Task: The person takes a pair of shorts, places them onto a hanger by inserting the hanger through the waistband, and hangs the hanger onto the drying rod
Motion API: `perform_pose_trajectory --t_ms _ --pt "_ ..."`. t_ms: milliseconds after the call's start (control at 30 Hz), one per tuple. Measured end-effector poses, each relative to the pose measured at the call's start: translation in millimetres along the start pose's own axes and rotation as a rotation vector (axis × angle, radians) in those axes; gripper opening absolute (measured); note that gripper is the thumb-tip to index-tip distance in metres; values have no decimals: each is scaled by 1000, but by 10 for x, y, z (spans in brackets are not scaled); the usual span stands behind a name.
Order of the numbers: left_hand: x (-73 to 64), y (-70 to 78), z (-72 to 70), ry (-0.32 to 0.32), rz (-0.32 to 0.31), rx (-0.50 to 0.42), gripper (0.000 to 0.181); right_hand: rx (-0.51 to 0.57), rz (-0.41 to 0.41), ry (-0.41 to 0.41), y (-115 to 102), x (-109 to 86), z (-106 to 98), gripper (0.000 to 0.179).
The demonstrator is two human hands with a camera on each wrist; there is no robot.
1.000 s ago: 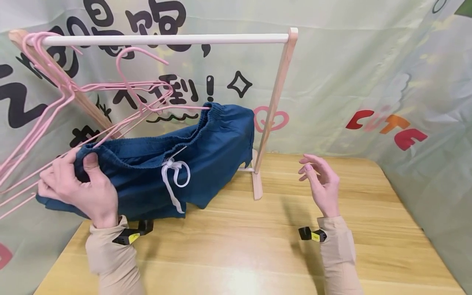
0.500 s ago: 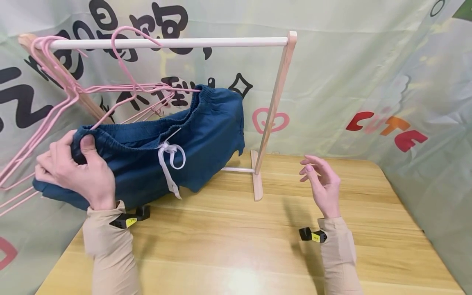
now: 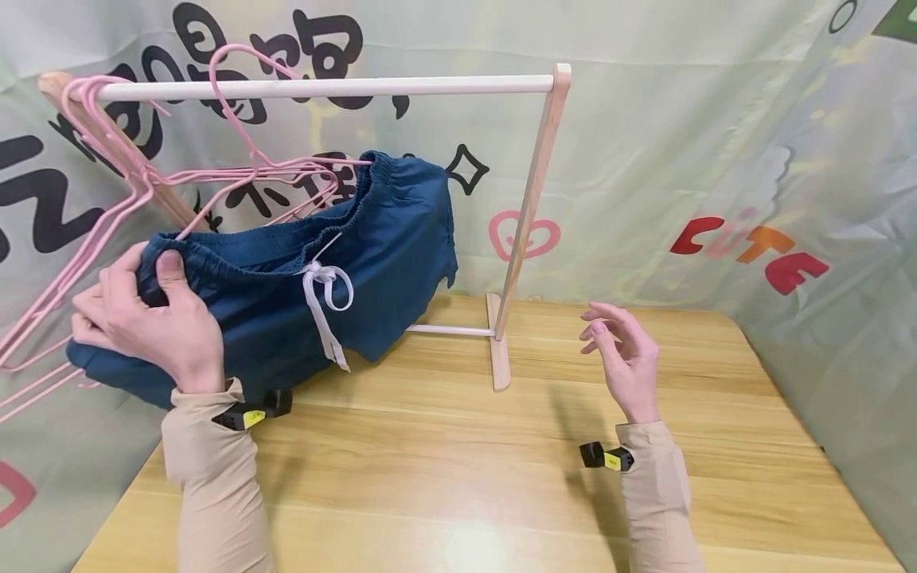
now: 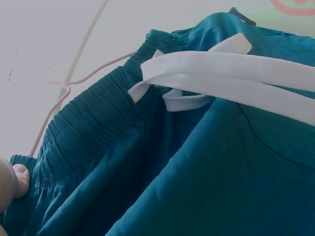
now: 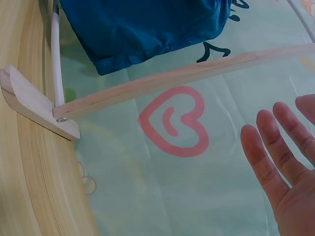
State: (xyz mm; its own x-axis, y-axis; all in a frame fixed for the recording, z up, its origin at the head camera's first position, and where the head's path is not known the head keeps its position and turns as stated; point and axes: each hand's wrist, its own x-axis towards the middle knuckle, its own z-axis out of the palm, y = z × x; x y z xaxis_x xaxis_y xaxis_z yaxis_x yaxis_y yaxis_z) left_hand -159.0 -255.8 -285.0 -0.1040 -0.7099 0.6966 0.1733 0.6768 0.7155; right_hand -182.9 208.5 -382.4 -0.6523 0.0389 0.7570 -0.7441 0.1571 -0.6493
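In the head view my left hand (image 3: 154,318) grips the left end of the waistband of blue shorts (image 3: 387,247), thumb on the front. A white drawstring (image 3: 325,286) is tied in a bow at the waist; the left wrist view shows its loose ends (image 4: 236,73) close up. A pink hanger (image 3: 243,131) runs into the waistband at both sides. Its hook curves over the white rail (image 3: 430,86) of a small rack; whether it rests on the rail I cannot tell. Above the table at right, my right hand (image 3: 626,358) holds nothing, its fingers loosely bent.
Several other pink hangers (image 3: 107,199) hang at the rail's left end. The rack's right wooden post (image 3: 533,199) stands on a wooden foot (image 3: 499,358) on the wooden table (image 3: 430,477). A printed cloth (image 3: 680,143) hangs behind and beside the table.
My left hand has lifted the shorts and hanger and carried them slightly left. The hook has risen from below the rail to its height. My right hand has stayed in place.
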Motion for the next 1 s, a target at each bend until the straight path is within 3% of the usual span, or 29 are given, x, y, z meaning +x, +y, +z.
perform_pose_trajectory --t_ms 300,533,733,833,900,1000 --pt "-47 -66 27 -15 -30 12 45 -13 11 2 2 -5 -8 28" --pt "-79 -131 14 4 8 24 28 -21 20 3 -7 -13 -3 27" --pt "-158 -36 -37 73 47 68 26 0 21 0 -7 3 24 26" --pt "-242 59 -46 105 102 -3 29 -25 35 -1 -10 10 37 25" --pt "-337 147 -29 114 153 -105 28 -55 49 -2 -6 7 38 24" --pt "-532 283 19 74 232 -285 26 -114 62 -17 -5 -4 36 24"
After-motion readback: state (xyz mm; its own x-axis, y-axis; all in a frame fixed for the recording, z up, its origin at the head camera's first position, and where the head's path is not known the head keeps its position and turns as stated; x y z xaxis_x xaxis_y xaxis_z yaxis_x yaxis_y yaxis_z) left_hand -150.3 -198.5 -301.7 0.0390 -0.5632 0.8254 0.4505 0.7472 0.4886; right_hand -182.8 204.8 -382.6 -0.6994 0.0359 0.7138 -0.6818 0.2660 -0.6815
